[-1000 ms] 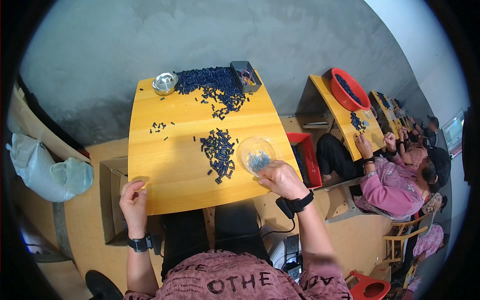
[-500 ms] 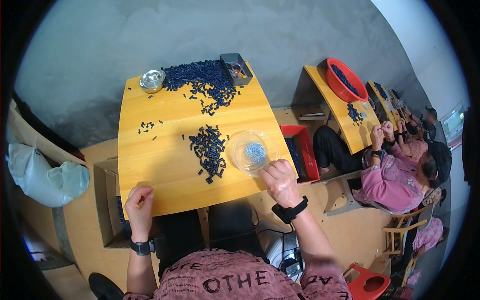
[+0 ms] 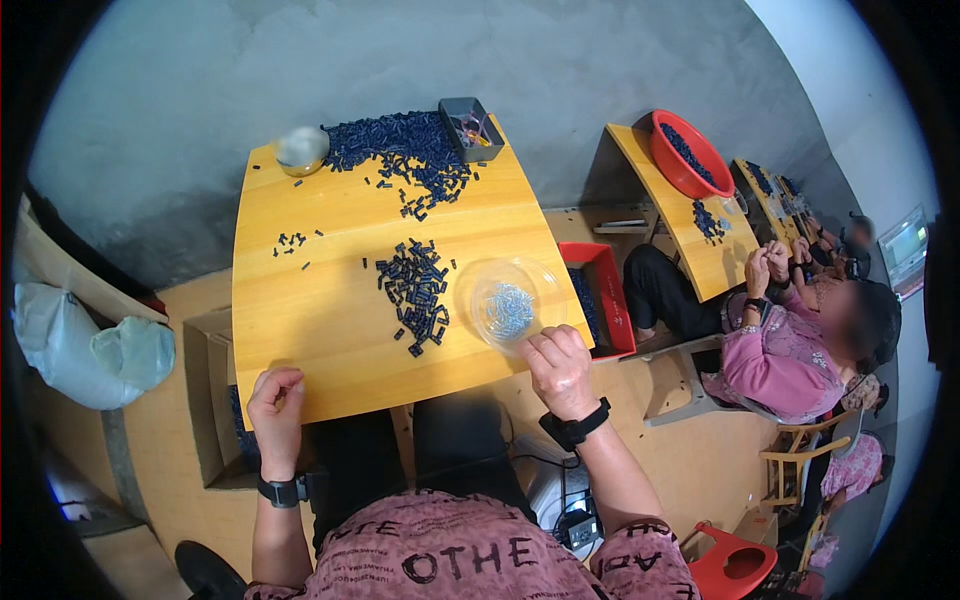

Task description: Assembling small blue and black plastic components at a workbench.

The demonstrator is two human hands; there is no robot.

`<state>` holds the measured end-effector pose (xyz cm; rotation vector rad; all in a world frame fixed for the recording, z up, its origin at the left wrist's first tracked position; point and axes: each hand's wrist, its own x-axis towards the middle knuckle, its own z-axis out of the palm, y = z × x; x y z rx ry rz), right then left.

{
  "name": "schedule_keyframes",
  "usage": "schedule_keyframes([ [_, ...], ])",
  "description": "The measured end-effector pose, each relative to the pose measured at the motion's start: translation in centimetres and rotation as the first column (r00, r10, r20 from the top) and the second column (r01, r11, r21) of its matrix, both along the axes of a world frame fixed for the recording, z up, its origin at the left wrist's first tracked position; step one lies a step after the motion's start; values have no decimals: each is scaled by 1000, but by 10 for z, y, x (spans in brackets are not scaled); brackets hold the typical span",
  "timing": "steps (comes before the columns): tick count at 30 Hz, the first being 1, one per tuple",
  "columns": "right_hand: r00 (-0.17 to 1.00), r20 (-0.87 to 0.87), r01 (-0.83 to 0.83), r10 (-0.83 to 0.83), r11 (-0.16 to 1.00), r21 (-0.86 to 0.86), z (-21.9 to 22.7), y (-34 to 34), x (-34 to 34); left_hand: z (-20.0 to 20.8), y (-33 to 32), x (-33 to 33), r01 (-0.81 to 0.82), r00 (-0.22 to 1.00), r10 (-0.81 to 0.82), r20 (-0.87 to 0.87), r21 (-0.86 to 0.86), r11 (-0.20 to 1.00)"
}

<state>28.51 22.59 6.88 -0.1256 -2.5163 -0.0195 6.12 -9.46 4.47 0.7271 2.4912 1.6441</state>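
While the left hand is at the near-left corner of the yellow wooden table, its fingers curled in toward the thumb, the right hand bends its fingers and thumb together at the near rim of a clear round plastic dish — whether either pinches anything, I cannot tell. Near the table's right edge, the dish holds a heap of small silvery pieces. Just left of it lies a loose pile of short dark-blue tubes; smaller dark bits are scattered toward the left edge. Along the far edge spreads a bigger heap of dark-blue tubes — between a blurred, round silvery bowl at the far-left corner and a dark grey rectangular box at the far-right.
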Motion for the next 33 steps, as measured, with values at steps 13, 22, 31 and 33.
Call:
schedule_keyframes([
  [13,980,129,162,-150,982,-95,-5,-20,0,-2,2,3,43,999,-44,4,33,999],
  [22,995,-3,95,-101,949,-302,18,-12,-16,-5,1,5,42,999,-43,33,30,999],
  [31,960,253,184,-116,946,-266,-4,32,-48,-2,6,9,75,996,-80,51,81,994],
  [33,951,294,170,-95,956,-240,-10,32,-51,-3,4,9,83,994,-87,59,75,994],
])
